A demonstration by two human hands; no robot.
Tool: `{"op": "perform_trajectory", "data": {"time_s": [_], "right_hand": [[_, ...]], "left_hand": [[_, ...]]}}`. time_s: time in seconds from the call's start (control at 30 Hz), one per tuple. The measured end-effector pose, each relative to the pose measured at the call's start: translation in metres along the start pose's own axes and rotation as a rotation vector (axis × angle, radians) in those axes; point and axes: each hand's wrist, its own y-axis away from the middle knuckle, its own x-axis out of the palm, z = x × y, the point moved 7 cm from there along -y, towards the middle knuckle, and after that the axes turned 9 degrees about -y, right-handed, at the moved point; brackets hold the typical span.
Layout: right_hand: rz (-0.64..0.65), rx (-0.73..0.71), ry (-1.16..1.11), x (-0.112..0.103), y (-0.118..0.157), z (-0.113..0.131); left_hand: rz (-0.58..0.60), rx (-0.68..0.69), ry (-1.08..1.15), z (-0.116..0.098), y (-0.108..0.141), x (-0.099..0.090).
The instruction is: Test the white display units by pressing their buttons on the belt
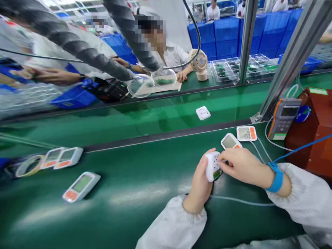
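Note:
A small white device (212, 166), its back turned up and a green part showing at its lower end, is held in my left hand (201, 181). The fingers of my right hand (241, 164) are pinched together at the device's right side; what they grip is too small to make out. Just behind my hands lies a white device with a grey screen (229, 141). Beside it, a wired device (243, 134) shows digits on its screen. A blue band (275, 177) circles my right wrist.
Two white devices (68, 157) and a third with a green screen (81, 186) lie on the left. A white piece (203, 113) rests on the green belt. At right stand a handheld meter (285, 116), a red-brown box (311, 135) and a metal post. A person sits across.

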Motion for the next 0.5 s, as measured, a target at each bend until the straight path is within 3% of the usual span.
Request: {"op": "perform_trajectory", "data": {"time_s": [0.5], "right_hand": [[0.015, -0.042, -0.040, 0.0028, 0.0015, 0.0027]], "left_hand": [[0.038, 0.011, -0.021, 0.0015, -0.0012, 0.0022]]}}
